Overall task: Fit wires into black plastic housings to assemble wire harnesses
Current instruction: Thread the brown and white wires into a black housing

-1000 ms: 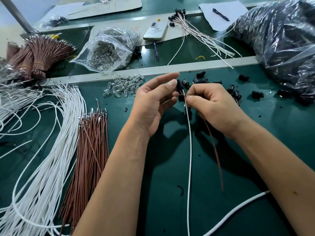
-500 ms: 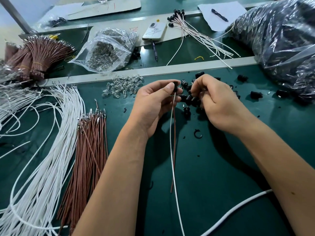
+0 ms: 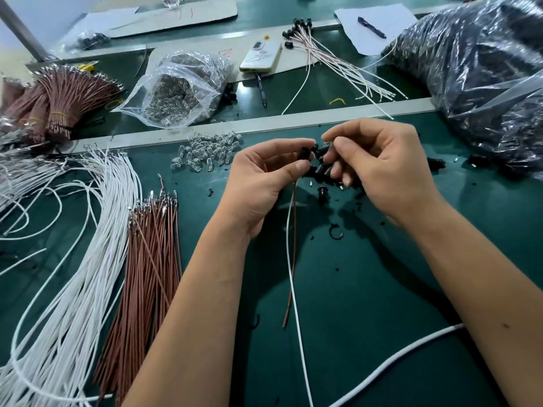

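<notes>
A black housing (image 3: 304, 154) is being pinched between the left hand's (image 3: 264, 183) thumb and fingers above the green table (image 3: 367, 289), a white wire (image 3: 293, 277) and a brown wire (image 3: 291, 274) hanging from it. The right hand (image 3: 379, 168) is pinching a small clear part (image 3: 326, 143) just beside the housing.

Two bare forearms enter from bottom edge. No sleeves in view on either arm. Left hand (image 3: 261, 177): bare, no glove, ring or watch; nails short. Right hand (image 3: 379, 168): bare likewise, nails short and plain. Small dark mark on right forearm (image 3: 482, 304), towards the elbow.
</notes>
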### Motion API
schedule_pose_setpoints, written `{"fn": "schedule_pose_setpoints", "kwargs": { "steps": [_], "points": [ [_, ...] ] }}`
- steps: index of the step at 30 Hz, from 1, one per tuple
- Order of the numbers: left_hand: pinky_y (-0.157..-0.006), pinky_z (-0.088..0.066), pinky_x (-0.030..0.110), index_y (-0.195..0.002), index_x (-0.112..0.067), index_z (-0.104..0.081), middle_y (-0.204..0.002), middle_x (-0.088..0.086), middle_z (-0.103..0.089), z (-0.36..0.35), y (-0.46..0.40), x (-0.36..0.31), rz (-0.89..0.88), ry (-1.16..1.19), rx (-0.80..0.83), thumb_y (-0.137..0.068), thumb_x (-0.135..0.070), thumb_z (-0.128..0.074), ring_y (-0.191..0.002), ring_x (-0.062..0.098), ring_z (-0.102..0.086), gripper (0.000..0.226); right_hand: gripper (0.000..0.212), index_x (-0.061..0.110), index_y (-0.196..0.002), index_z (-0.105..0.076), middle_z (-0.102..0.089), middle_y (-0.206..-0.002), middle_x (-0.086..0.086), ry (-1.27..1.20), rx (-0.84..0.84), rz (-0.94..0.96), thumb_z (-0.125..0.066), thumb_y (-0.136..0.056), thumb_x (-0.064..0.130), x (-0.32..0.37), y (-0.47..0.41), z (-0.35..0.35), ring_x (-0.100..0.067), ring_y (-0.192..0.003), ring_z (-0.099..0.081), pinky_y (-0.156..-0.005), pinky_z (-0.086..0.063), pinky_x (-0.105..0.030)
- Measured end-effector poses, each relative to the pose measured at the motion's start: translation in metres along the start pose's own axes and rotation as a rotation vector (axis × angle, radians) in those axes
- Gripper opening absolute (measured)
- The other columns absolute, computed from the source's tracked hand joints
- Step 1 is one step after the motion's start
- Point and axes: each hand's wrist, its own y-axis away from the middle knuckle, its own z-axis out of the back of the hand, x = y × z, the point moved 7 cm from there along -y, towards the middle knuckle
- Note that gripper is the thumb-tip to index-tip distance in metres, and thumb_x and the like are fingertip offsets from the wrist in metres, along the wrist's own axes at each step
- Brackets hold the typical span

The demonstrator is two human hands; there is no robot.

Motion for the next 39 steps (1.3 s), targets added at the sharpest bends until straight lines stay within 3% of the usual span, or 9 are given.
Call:
{"fn": "schedule_pose_setpoints", "kwargs": {
  "steps": [4,9,15,22,29,34,39],
  "points": [
    [-0.089,-0.054,0.031,-0.092,-0.008,-0.071,-0.093,0.006,-0.076,0.000,-0.001,-0.011,-0.174,-0.086,-0.026,-0.079,0.014,-0.073,-0.093,0.021,-0.069,0.026,0.011,0.006,-0.105,-0.069,-0.073,-0.080,-0.011,-0.004,0.007,0.100,-0.060,-0.102,0.003,0.015,0.004,-0.003,-0.020,-0.058,-0.066,-0.050,-0.049,-0.025],
    [-0.085,-0.052,0.024,-0.086,-0.009,-0.070,-0.088,-0.003,-0.075,0.001,0.001,-0.021,-0.281,-0.070,-0.027,-0.075,0.016,-0.075,-0.091,0.015,-0.068,0.028,0.006,0.005,-0.103,-0.070,-0.072,-0.076,-0.002,0.086,-0.053,0.236,-0.065,-0.101,0.007,0.028,0.009,-0.002,-0.018,-0.058,-0.067,-0.052,-0.052,-0.025],
    [-0.085,-0.052,0.027,-0.087,-0.008,-0.070,-0.087,0.001,-0.073,0.001,0.000,-0.020,-0.271,-0.055,-0.029,-0.074,0.016,-0.075,-0.091,0.019,-0.065,0.028,0.007,0.005,-0.102,-0.073,-0.070,-0.076,0.001,0.177,-0.083,0.334,-0.069,-0.099,0.010,0.037,0.016,-0.007,-0.015,-0.057,-0.066,-0.058,-0.052,-0.024],
    [-0.081,-0.055,0.031,-0.082,-0.020,-0.077,-0.085,-0.002,-0.076,0.002,0.000,-0.019,-0.243,-0.061,-0.012,-0.073,0.011,-0.077,-0.085,0.018,-0.069,0.031,0.006,0.003,-0.099,-0.076,-0.068,-0.082,0.013,0.292,-0.058,0.386,-0.072,-0.097,0.006,0.043,0.018,-0.011,-0.001,-0.069,-0.064,-0.066,-0.050,-0.020],
    [-0.080,-0.057,0.029,-0.095,-0.010,-0.075,-0.089,0.005,-0.078,0.003,-0.003,-0.014,-0.214,-0.144,-0.032,-0.075,0.014,-0.077,-0.086,0.020,-0.072,0.031,0.005,0.002,-0.095,-0.078,-0.074,-0.084,0.000,0.450,-0.067,0.394,-0.074,-0.092,0.004,0.042,0.015,-0.010,-0.008,-0.075,-0.068,-0.071,-0.054,-0.022],
    [-0.076,-0.058,0.028,-0.086,-0.003,-0.073,-0.084,0.010,-0.077,0.004,-0.003,-0.012,-0.210,-0.145,-0.052,-0.074,0.019,-0.076,-0.080,0.021,-0.074,0.026,0.004,0.003,-0.094,-0.078,-0.072,-0.079,0.002,0.427,-0.048,0.342,-0.074,-0.092,0.004,0.035,0.013,-0.010,-0.006,-0.070,-0.067,-0.066,-0.055,-0.026],
    [-0.075,-0.059,0.027,-0.084,-0.004,-0.074,-0.081,0.006,-0.077,0.003,-0.003,-0.013,-0.215,-0.123,-0.064,-0.072,0.019,-0.077,-0.077,0.020,-0.075,0.026,0.004,0.003,-0.095,-0.076,-0.069,-0.074,0.007,0.332,-0.016,0.275,-0.073,-0.093,0.005,0.025,0.011,-0.009,-0.005,-0.061,-0.064,-0.061,-0.050,-0.021]
  ]
}}
